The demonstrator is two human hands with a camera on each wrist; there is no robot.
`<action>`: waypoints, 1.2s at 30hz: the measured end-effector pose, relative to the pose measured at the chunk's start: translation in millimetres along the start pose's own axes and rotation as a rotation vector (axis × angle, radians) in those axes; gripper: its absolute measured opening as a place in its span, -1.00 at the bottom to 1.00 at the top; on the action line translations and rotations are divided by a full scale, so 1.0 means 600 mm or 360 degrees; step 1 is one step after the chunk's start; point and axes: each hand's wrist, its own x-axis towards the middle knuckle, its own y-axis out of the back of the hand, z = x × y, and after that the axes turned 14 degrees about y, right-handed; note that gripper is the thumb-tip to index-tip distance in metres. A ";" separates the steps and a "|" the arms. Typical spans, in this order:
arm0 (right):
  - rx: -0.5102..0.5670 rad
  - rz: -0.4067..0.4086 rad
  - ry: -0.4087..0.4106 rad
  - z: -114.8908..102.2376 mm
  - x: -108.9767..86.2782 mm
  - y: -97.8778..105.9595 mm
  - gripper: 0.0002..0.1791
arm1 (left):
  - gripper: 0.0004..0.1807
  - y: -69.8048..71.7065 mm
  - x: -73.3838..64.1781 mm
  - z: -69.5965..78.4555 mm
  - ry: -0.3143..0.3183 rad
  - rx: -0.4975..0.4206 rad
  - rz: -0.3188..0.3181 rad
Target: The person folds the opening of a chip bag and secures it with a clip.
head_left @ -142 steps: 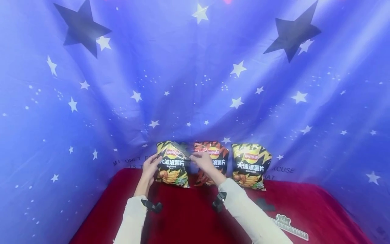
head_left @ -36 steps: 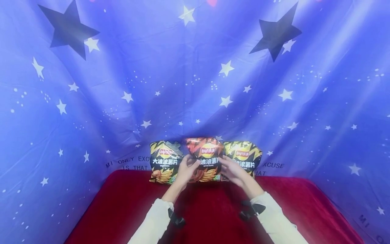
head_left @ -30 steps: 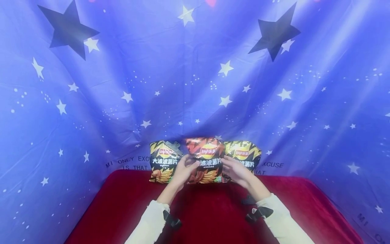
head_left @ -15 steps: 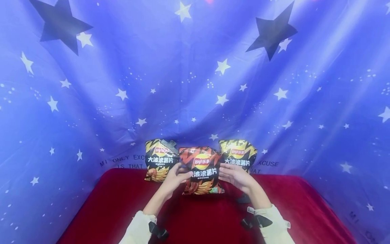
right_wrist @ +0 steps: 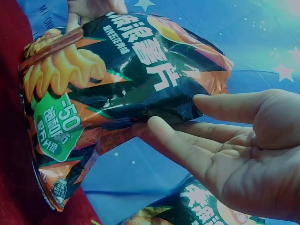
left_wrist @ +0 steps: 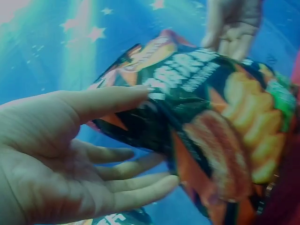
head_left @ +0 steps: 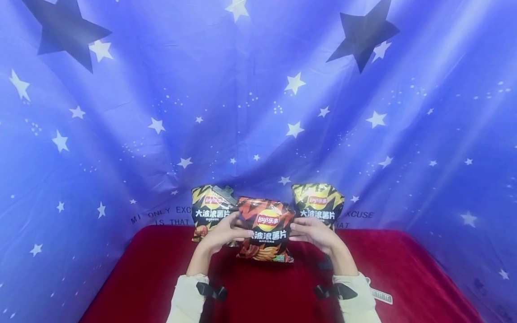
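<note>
Both hands hold a red-and-black bag of potato chips (head_left: 264, 229) upright in front of two yellow-and-black ones. My left hand (head_left: 218, 233) grips its left edge, thumb on the front and fingers behind, as the left wrist view shows. On the opposite edge my right hand (head_left: 313, 231) pinches the bag, thumb in front, with the fingers (right_wrist: 187, 150) along the side and back. Behind on the left stands a yellow bag of chips (head_left: 203, 208) with a dark grey clip (head_left: 226, 194) at its top right corner. The other yellow bag (head_left: 318, 199) stands behind my right hand.
A red cloth (head_left: 404, 269) covers the table, and a blue star-printed curtain (head_left: 258, 98) hangs right behind the bags. Beside my right forearm lie a dark object (head_left: 324, 264) and a white ruler-like strip (head_left: 381, 296), both partly hidden.
Earlier my hands were at the left yellow bag and its clip. They then took the red bag from between the two yellow ones and brought it forward, towards me.
</note>
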 end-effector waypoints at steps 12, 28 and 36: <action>0.0018 -0.0036 -0.0011 0.018 0.001 -0.004 -0.30 | -0.18 0.017 0.009 -0.013 0.0029 0.0075 -0.0235; -0.0060 -0.0103 0.0062 0.026 0.005 -0.004 -0.55 | -0.07 0.021 0.001 -0.005 -0.0076 0.0249 -0.0093; -0.0159 -0.0095 0.0052 0.031 -0.002 0.004 -0.49 | 0.09 -0.034 -0.027 0.037 -0.0412 0.0471 0.0785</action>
